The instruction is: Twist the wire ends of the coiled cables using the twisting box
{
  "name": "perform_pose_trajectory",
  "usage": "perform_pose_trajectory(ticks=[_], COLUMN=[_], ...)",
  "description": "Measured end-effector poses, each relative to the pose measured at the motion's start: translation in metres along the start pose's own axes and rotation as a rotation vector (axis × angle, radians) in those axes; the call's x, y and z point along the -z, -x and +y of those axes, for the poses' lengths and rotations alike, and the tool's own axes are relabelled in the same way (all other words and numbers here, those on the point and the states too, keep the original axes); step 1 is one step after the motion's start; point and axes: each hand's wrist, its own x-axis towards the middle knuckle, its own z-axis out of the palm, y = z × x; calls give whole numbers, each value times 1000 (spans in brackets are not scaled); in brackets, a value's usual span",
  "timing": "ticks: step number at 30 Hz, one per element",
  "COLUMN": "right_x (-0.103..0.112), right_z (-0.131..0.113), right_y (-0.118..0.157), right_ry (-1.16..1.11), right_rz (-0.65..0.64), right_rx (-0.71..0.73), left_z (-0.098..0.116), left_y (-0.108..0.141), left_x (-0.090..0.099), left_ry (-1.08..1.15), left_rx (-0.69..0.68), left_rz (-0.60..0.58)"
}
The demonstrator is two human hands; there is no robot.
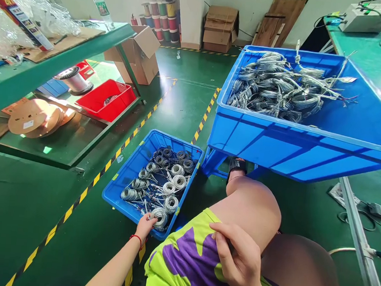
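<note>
A blue crate (pixel 122 210) on the floor holds several rows of coiled cables, white ones nearer and dark ones at its far end. My left hand (pixel 146 227) reaches over the near rim, with thumb and fingers closed on the edge of a white cable coil (pixel 160 219) in the near corner. Other coils, such as a white cable coil (pixel 171 204), lie just beyond it. Above my lap is my right hand (pixel 238 258), its fingers curled and the tips of thumb and forefinger close together. Nothing shows between them.
A large blue bin (pixel 297 145) with a heap of clear-jacketed cables (pixel 278 86) stands raised on a blue stool at right. A green workbench (pixel 120 34) with a red bin (pixel 122 101) underneath is at left. Cardboard boxes (pixel 147 63) stand behind. Yellow-black tape (pixel 99 177) crosses the floor.
</note>
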Motion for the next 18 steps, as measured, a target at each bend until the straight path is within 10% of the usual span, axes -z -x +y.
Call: perform_pose_trajectory(ticks=[18], right_x=[1], right_z=[-4], right_y=[3], right_ry=[-98], right_rz=[45], right_rx=[-112], left_z=[-12], left_y=[19], left_x=[11], left_ry=[-750], left_rx=[-128], left_rz=[283])
